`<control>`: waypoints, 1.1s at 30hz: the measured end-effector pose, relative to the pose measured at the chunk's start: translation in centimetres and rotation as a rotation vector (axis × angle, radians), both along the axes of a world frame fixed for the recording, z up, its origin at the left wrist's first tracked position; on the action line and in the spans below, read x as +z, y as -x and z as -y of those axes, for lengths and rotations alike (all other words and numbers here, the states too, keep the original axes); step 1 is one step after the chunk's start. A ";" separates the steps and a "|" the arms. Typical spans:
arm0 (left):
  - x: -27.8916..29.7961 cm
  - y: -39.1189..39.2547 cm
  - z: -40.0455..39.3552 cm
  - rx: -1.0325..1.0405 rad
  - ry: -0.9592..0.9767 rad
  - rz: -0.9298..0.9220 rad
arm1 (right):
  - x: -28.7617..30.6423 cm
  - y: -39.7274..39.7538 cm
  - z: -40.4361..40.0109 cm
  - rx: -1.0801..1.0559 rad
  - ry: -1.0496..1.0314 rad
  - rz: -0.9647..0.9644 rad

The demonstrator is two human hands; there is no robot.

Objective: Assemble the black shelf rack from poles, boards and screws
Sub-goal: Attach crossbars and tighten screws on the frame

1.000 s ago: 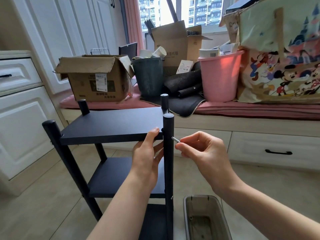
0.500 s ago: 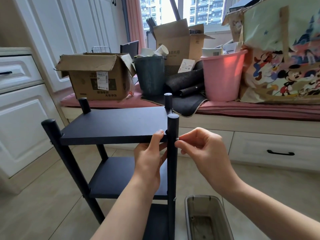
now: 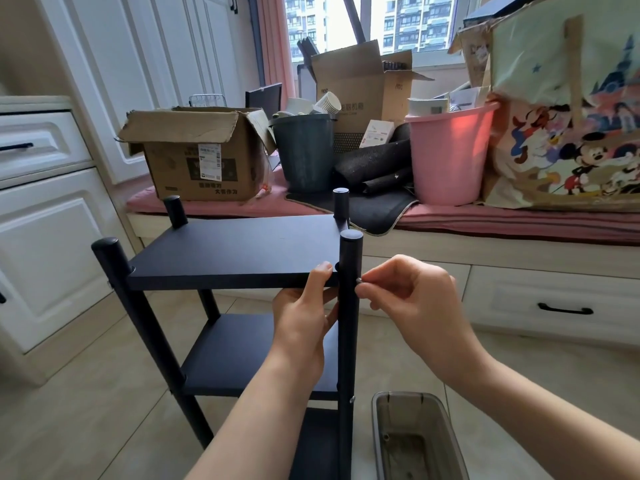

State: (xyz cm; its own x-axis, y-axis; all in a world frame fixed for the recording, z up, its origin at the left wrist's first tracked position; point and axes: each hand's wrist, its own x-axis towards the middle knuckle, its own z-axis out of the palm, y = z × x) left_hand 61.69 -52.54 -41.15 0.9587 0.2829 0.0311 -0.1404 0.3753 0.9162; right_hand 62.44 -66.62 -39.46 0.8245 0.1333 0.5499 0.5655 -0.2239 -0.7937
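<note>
One cardboard box [image 3: 194, 157] bears a white barcode label [image 3: 209, 161].

Grey plastic bin [image 3: 415, 441] on floor, below-right of grip. Beyond grip on bench cushion: cardboard box [image 3: 199, 161], dark bucket [image 3: 304, 152], pink bucket [image 3: 450, 154].

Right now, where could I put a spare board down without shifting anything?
The top board is bare between its four poles, but the left hand grips its near edge. The tiled floor left of the rack, up to the white cabinet, is open. The window bench is crowded: cardboard box, dark bucket, pink bucket.
</note>
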 end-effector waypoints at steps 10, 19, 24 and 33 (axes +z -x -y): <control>0.0 0.0 0.0 -0.009 0.010 0.005 | 0.1 0.1 -0.2 -0.002 -0.005 -0.008; -0.1 -0.1 -0.1 -0.012 -0.006 -0.009 | 0.2 0.0 -0.4 -0.038 0.028 -0.027; 0.1 -0.1 0.1 -0.002 0.012 -0.013 | 0.0 0.0 -0.1 -0.038 0.042 -0.041; 0.0 0.1 0.2 -0.008 0.003 -0.013 | 0.0 0.2 -0.1 -0.046 0.046 -0.017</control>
